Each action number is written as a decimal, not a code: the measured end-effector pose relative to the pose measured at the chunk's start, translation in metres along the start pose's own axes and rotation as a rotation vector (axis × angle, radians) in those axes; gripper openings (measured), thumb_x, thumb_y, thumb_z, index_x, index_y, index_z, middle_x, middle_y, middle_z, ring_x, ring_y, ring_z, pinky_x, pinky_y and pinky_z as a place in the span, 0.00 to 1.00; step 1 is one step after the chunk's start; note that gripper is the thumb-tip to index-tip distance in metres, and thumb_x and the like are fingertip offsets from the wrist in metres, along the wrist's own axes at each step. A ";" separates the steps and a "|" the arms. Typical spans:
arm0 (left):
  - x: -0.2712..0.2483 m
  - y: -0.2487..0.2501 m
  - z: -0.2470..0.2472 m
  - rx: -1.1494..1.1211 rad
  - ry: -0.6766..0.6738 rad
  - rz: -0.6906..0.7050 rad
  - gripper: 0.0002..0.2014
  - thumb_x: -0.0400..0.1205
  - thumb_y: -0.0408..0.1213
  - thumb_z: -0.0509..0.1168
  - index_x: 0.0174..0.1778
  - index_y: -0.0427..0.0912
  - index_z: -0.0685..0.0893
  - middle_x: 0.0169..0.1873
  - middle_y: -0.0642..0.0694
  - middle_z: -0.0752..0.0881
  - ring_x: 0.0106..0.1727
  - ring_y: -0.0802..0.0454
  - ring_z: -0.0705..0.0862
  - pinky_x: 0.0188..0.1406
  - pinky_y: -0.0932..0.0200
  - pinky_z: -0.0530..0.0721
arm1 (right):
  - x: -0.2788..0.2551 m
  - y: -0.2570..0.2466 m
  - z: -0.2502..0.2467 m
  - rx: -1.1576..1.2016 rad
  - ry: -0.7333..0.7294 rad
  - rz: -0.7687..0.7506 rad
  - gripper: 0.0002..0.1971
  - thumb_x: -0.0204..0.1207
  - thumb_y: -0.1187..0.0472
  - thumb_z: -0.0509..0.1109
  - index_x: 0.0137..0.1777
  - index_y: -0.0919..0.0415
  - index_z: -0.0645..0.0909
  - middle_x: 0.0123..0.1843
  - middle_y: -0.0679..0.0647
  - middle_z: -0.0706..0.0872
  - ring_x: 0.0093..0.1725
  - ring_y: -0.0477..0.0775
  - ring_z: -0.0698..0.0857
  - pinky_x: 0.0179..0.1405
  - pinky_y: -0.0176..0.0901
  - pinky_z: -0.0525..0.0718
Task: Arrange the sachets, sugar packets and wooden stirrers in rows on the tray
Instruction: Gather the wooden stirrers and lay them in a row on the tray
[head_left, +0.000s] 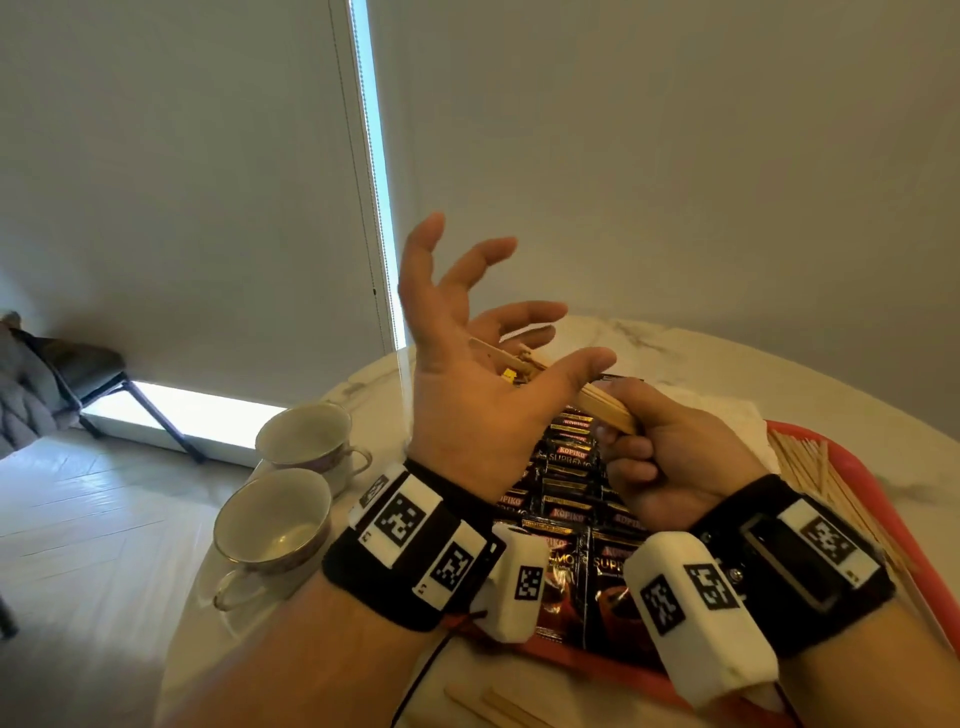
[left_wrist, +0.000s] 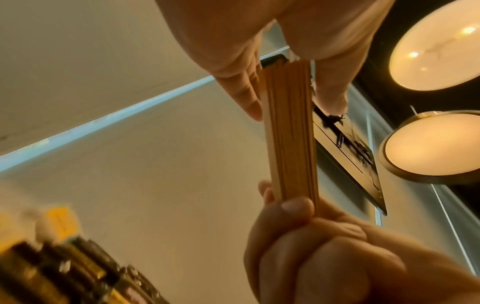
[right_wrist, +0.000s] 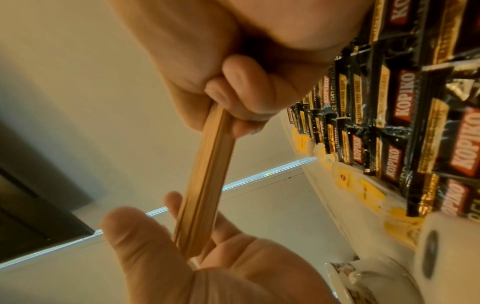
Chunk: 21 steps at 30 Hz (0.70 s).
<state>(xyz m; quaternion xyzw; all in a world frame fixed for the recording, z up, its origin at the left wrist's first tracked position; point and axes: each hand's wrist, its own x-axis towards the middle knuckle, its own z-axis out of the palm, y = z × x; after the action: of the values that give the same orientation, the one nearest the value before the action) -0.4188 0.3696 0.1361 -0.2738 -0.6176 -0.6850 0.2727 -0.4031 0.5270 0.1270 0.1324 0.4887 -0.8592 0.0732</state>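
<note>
My right hand grips the near end of a bundle of wooden stirrers, fingers curled round it. The bundle slants up to my left hand, which is raised with the palm up and fingers spread; the far end lies against that palm between thumb and fingers. Below both hands, black Kopiko sachets lie in overlapping rows on the red tray. Yellow sugar packets line the far side of the sachets. Loose stirrers are scattered on the tray's right part.
Two empty cups stand on the round marble table at the left, near its edge. A white napkin lies behind the tray. A few stirrers lie on the table at the near edge. A chair stands far left.
</note>
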 end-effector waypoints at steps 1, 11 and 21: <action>0.001 0.000 -0.001 0.014 -0.003 0.020 0.55 0.72 0.27 0.84 0.86 0.49 0.54 0.78 0.46 0.75 0.61 0.44 0.91 0.60 0.44 0.92 | 0.000 0.000 0.001 0.001 0.005 0.013 0.06 0.80 0.58 0.73 0.47 0.61 0.83 0.29 0.54 0.76 0.17 0.42 0.66 0.10 0.28 0.63; 0.006 0.000 -0.006 0.340 -0.092 0.173 0.08 0.89 0.34 0.69 0.60 0.40 0.90 0.54 0.51 0.90 0.55 0.56 0.89 0.53 0.54 0.90 | -0.012 -0.009 0.012 -0.098 0.004 -0.039 0.12 0.78 0.53 0.77 0.48 0.61 0.83 0.32 0.55 0.78 0.20 0.43 0.68 0.13 0.30 0.65; 0.004 0.022 0.009 -0.016 -0.133 0.062 0.10 0.87 0.32 0.70 0.63 0.38 0.89 0.51 0.39 0.92 0.53 0.42 0.93 0.54 0.40 0.93 | -0.018 -0.009 0.012 0.051 -0.182 0.054 0.11 0.75 0.55 0.74 0.50 0.62 0.81 0.30 0.55 0.77 0.17 0.42 0.69 0.12 0.27 0.66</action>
<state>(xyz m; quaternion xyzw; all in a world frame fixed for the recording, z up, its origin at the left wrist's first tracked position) -0.4059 0.3760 0.1552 -0.3398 -0.6201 -0.6613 0.2503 -0.3904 0.5217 0.1457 0.0688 0.4542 -0.8776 0.1372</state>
